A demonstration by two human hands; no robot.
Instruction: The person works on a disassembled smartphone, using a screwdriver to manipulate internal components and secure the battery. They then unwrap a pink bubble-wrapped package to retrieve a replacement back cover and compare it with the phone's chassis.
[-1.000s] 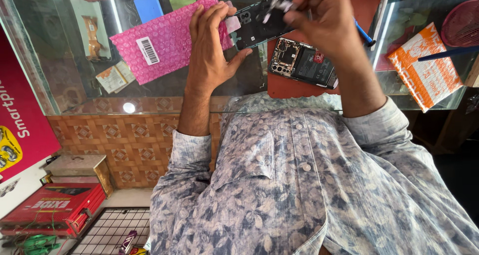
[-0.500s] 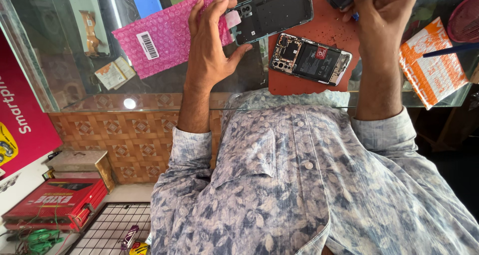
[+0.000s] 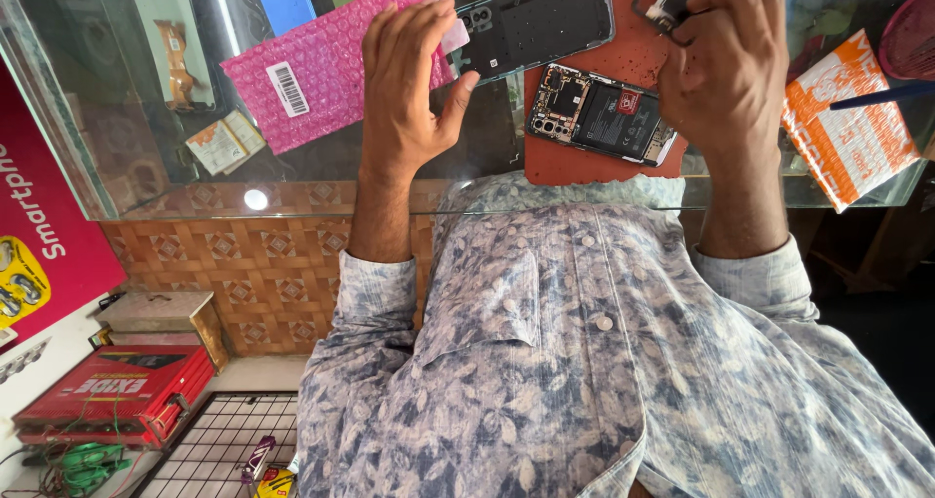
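Phone repair shop: glass counter (image 3: 292, 191), opened phone (image 3: 601, 120).
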